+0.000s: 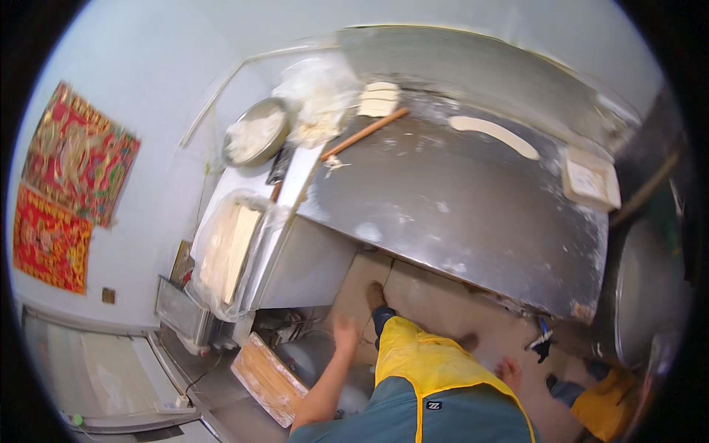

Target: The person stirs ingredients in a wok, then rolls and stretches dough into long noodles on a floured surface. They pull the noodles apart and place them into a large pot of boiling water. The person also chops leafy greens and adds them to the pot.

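Note:
My left hand (345, 333) hangs beside my yellow apron, near a floury wooden board (270, 379); its fingers are blurred and it seems to touch nothing. At my other side, my right hand (508, 371) hangs low with nothing visible in it. Before me stands a floured metal worktable (471, 205). On it lie a wooden rolling pin (365, 133), a cut slab of dough (379, 99) and a long curved dough strip (494, 134). A white plastic tub (590, 180) of flour is at its right end.
On the left counter are a metal bowl (257, 133) of white flour or dough, a cleaver (281, 169) and a plastic-wrapped tray (230, 252) holding pale strips. A large round metal vessel (645, 293) stands at right. Another person in a yellow apron (606, 401) is at lower right.

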The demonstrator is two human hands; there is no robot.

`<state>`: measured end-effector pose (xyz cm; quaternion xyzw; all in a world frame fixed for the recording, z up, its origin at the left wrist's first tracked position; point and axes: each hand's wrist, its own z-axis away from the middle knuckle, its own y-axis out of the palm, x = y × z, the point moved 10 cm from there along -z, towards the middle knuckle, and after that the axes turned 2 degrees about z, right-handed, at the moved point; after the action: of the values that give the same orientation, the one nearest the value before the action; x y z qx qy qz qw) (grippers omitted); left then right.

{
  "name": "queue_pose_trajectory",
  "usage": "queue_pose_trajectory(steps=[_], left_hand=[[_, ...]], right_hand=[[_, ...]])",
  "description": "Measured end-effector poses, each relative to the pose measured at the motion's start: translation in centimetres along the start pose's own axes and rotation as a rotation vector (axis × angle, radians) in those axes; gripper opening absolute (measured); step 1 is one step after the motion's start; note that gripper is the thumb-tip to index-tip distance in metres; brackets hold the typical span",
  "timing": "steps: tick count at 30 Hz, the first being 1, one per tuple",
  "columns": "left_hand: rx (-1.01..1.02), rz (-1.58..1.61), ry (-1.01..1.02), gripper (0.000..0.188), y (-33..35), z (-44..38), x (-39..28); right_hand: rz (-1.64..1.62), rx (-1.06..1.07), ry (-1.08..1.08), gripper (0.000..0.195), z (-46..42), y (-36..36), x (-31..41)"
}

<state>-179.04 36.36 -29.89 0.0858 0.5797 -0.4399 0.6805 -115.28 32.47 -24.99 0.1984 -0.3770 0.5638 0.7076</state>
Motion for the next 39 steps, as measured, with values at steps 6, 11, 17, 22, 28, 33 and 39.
queue_pose_trajectory(steps=[6,11,17,22,28,33,39], left_hand=[[-0.349,0.257,0.376,0.026,-15.7,-12.4,-19.4],[-0.388,0.037,-0.164,0.037,-32.1,-27.7,-11.7],[-0.814,0.162,0.060,0.066,-45.1,-30.0,-12.9],[-0.972,-0.011,0.204,0.070,-50.7,-30.7,-16.4],[-0.849,0.186,0.004,0.046,-44.1,-32.4,-17.3],[-1.137,-0.080,-0.151,0.046,-43.8,-30.5,-12.7],[-1.228,-0.222,-0.112,0.049,-44.5,-32.0,-14.0]], right_hand=[[0.166,0.369,-0.252,0.033,-3.0,31.1,18.7],[0.304,0.770,-0.269,0.032,0.7,61.6,25.9],[0.810,1.479,-0.558,0.035,16.5,89.6,27.1],[1.132,2.066,-0.585,0.040,25.6,105.6,16.0],[0.644,2.040,-1.612,0.036,33.0,124.5,13.9],[0.923,2.518,-1.725,0.033,41.4,120.4,11.3],[1.048,2.539,-1.834,0.035,43.4,118.6,10.1]])
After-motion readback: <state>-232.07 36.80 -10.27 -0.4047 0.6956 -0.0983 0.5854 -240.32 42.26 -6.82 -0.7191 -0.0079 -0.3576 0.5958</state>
